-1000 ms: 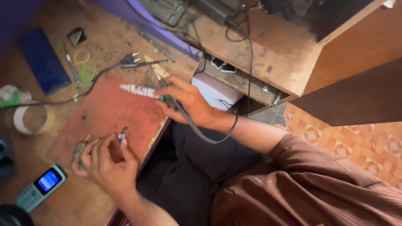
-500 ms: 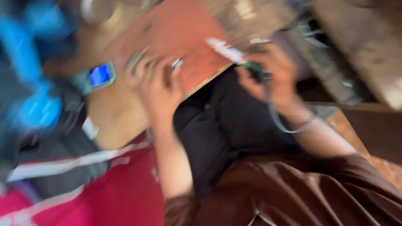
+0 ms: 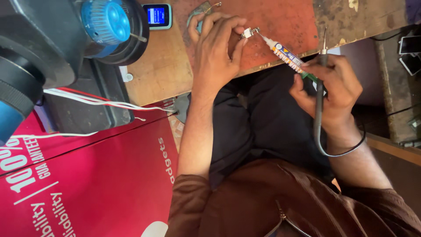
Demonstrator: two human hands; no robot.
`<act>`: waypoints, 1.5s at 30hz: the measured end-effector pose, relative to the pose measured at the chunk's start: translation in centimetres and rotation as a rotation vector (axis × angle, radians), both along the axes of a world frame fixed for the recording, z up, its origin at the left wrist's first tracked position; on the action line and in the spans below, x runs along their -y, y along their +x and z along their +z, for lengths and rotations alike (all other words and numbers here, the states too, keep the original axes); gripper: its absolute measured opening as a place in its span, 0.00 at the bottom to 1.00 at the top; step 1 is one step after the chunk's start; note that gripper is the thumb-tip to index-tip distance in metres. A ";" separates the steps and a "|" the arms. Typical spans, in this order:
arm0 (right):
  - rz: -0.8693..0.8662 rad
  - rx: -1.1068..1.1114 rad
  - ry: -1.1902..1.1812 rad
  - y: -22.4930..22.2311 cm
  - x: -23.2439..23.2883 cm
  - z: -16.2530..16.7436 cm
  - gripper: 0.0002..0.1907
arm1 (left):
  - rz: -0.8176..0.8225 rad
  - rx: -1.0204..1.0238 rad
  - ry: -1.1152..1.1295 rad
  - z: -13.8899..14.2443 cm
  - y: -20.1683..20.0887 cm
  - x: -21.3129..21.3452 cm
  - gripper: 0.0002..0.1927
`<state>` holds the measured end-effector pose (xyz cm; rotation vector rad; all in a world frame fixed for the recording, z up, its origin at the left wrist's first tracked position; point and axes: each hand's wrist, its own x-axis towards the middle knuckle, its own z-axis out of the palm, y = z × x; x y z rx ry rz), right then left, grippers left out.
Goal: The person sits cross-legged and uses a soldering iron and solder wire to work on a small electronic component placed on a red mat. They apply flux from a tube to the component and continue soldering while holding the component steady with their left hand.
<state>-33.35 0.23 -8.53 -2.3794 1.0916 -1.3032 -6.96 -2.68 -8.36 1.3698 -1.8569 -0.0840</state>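
My left hand (image 3: 218, 44) pinches a small metal part (image 3: 248, 32) between thumb and fingers, over a red-brown mat (image 3: 285, 22) on the wooden bench. My right hand (image 3: 330, 87) grips a white syringe-like tube (image 3: 285, 53) with a green end; its tip touches the small part. The same hand also holds a thin soldering iron (image 3: 321, 66) pointing up, its dark cable (image 3: 324, 136) looping around my wrist. Under my left palm lies a pair of tweezers (image 3: 206, 8), partly hidden.
A small phone with a lit blue screen (image 3: 157, 15) lies on the bench at top. A black machine with a blue knob (image 3: 107, 22) fills the upper left, white and red wires (image 3: 109, 104) trailing from it. A red printed panel (image 3: 87, 175) stands at lower left. Phones (image 3: 410, 52) rest at far right.
The view has swung and cleared from blur. My left hand has lifted the small part, and my right hand has brought the tube's tip onto it.
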 end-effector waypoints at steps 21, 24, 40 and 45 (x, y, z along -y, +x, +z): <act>-0.031 -0.004 0.040 -0.4 0.1 -2.0 0.15 | 0.005 -0.004 0.002 0.0 -0.2 -0.1 0.20; -0.025 -0.002 0.048 -0.4 0.1 -1.7 0.15 | 0.004 -0.005 -0.002 -0.3 -0.1 0.0 0.20; -0.049 0.063 0.024 1.8 0.7 0.0 0.18 | 0.051 0.072 -0.078 -1.7 2.3 0.8 0.12; -0.054 0.122 0.025 1.7 0.5 -0.3 0.18 | 0.077 0.093 -0.075 -1.9 2.2 0.5 0.13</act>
